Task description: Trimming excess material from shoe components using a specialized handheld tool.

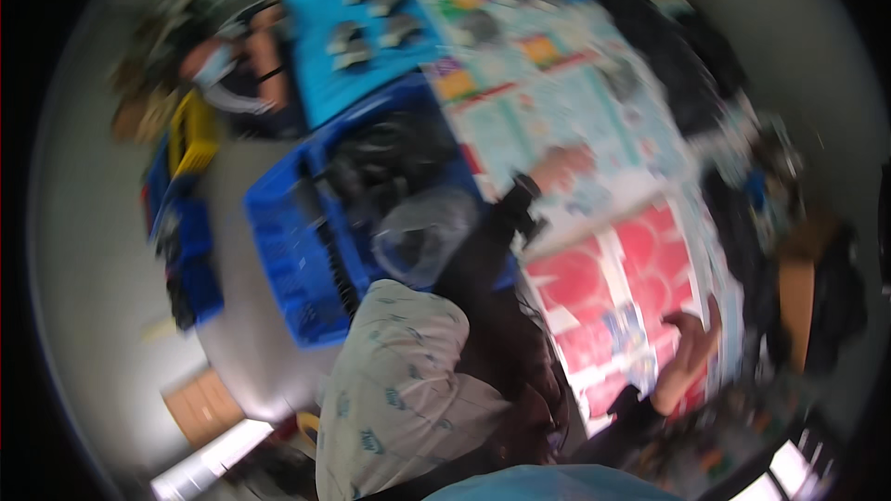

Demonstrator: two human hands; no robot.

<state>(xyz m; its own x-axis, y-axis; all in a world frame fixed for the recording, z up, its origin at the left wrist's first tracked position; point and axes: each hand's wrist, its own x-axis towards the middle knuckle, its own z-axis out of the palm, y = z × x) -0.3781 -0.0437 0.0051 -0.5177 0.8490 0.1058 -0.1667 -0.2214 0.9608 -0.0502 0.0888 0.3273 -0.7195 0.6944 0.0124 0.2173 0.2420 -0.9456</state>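
My left hand (561, 167) reaches over the light-blue printed sheets (566, 97) that cover the table; a dark sleeve and a black band are at its wrist. Motion smears its fingers, and I make out nothing held in them. My right hand (689, 353) is at the right edge of a red-and-white printed sheet (664, 255), open, with thumb and fingers apart. Whether it touches the sheet I cannot tell. Left of my left arm, a blue crate (278, 264) holds black items (385, 153) and a clear plastic bag (422, 232).
Several small grey-and-black pieces (401, 30) lie on a bright blue sheet (320, 83) at the far side. Another person (264, 56) is at the far left. Yellow (193, 134) and blue bins (195, 255) stand along the left, a cardboard box (202, 405) at lower left.
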